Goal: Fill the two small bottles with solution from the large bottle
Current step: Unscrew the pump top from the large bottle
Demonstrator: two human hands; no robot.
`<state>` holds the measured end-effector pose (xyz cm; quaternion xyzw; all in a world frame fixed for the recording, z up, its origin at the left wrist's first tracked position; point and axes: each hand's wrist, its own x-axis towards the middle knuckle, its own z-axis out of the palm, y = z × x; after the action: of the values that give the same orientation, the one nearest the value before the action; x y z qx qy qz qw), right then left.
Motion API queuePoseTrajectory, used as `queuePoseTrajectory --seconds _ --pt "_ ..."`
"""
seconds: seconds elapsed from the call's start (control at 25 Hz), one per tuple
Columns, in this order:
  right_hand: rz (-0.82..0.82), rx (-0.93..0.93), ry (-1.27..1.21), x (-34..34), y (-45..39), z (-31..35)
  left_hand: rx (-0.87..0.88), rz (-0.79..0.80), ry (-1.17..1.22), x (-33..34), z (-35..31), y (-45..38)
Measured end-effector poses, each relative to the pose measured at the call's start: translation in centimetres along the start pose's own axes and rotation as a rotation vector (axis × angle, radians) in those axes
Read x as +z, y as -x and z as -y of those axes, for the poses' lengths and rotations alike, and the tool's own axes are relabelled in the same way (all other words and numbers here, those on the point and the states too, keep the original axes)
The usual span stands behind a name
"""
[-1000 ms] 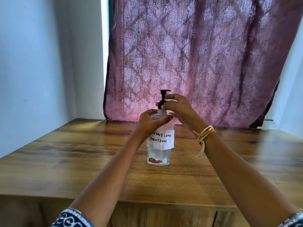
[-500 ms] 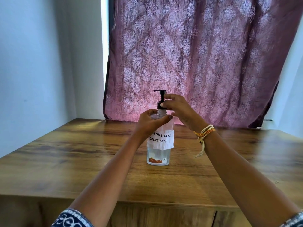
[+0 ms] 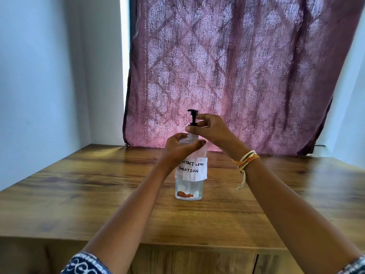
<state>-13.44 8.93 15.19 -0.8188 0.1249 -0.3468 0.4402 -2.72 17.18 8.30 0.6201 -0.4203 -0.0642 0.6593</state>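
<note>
Two patterned sleeve cuffs (image 3: 87, 264) show at 7 and 5 o'clock. One wooden table (image 3: 79, 186) carries one large bottle (image 3: 188, 189), upright at centre, bearing one white label (image 3: 191, 168) reading "CONTACT LENS SOLUTION". The left hand (image 3: 177, 150) grips its shoulder; the right hand (image 3: 212, 131), one thread band (image 3: 245, 161) at the wrist, pinches the collar of one black pump (image 3: 193, 117). At 12 o'clock hangs one purple curtain (image 3: 237, 66).

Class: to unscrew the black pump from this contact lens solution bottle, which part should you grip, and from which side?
Probably the ribbed collar at the black pump base, pinched from the right, as the right hand does; the thin stem offers little purchase. The left hand steadies the bottle shoulder.
</note>
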Motion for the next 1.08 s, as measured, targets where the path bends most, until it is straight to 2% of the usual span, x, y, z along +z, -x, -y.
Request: queuePoseTrajectory --seconds 0.12,0.28,0.48,0.68,0.92,1.08 --pt "-0.024 0.001 0.002 -0.2 -0.1 -0.1 -0.017 -0.002 0.008 0.1 -0.1 0.0" --pt "0.021 0.038 -0.027 -0.6 0.0 0.0 -0.014 0.0 0.009 0.0 -0.1 0.1" --pt "-0.06 -0.02 -0.089 0.0 -0.2 -0.3 -0.018 0.002 0.012 0.0 -0.1 0.0" --pt "-0.138 -0.037 -0.294 -0.6 -1.1 0.6 -0.023 0.013 -0.014 -0.1 -0.5 0.4" --pt "-0.123 0.008 -0.598 -2.3 -3.1 3.2 -0.034 0.035 -0.023 -0.2 -0.7 0.3" --pt "-0.235 0.024 -0.727 -4.2 -4.1 5.4 -0.036 0.046 -0.01 -0.3 -0.9 0.3"
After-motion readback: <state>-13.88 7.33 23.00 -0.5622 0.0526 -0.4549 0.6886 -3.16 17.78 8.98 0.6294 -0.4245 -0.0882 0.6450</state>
